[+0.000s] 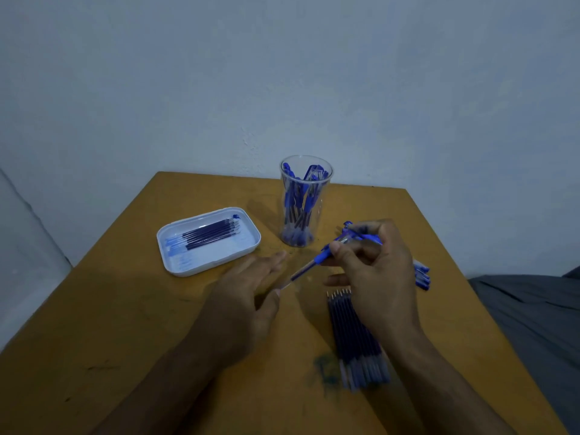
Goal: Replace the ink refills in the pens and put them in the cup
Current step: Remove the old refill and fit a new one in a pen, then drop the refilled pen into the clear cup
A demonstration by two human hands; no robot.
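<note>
Right hand [376, 271]: fingers curled in a closed grip round a blue pen [326, 252], thumb and forefinger pinching the blue grip section. The pen slants from cap end at 1 o'clock, past the knuckles, to its clear tip end at 7 o'clock.

Left hand [248, 290]: fingers straight and relaxed, palm turned inward, just beside the pen's lower end at 9 o'clock of it. Whether the fingertips touch the tip cannot be told; blur obscures the contact.

Below the right wrist, at 6 o'clock, a bundle of thin dark-blue refills [354, 337] lies flat on the tabletop [125, 340], metal points toward the far side. At 3 o'clock of the right hand, partly hidden behind it, several more blue pens [422, 276] lie together.

At 11 o'clock of the held pen stands a clear, tall, round plastic cup [304, 202], upright, holding numerous blue pens. At 9 o'clock of the cup, well apart, a white shallow tray [175, 262] with rounded corners holds a row of refills side by side.

Tabletop is ochre, matt, scuffed, with a greenish ink stain near the refill bundle.
</note>
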